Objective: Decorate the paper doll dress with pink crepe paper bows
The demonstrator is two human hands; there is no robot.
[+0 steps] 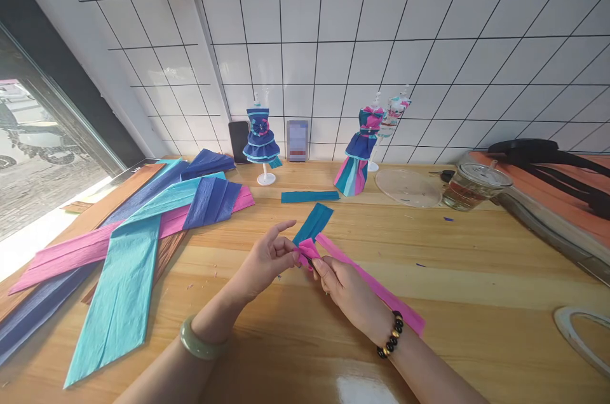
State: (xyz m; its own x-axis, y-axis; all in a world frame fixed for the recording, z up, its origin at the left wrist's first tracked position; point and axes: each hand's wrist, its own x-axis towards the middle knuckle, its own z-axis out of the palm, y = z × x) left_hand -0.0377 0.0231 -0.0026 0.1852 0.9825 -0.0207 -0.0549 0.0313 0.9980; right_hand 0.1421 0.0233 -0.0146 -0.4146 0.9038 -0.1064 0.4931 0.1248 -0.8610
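– What's in those fingers?

– A pink scrap [309, 248], below the centre of the frame. The left hand [267, 258] has thumb and bent finger pinched at one edge, forefinger lifted, perhaps to clear the view. The right hand [345, 289] grips the other side, thumb on top. A dark sliver [312, 262] shows there, too small for me to name.

– Why both hands?

– Thin stuff; I'd guess it flops when held on one side only.

– And the pink strip [381, 293]?

– It runs behind the right hand towards the lower right, probably within easy reach. One teal strip [317, 220] lies just beyond the fingers, a second teal strip [309, 197] above it, both flat.

– The big heap?

– Folded paper [133, 283] at the left of the frame, likely kept there to leave elbow room.

– And the little dresses?

– A blue dress [260, 137] on its stand, upper middle, and a striped dress [355, 159] to its right, near the wall, perhaps so nothing knocks them.
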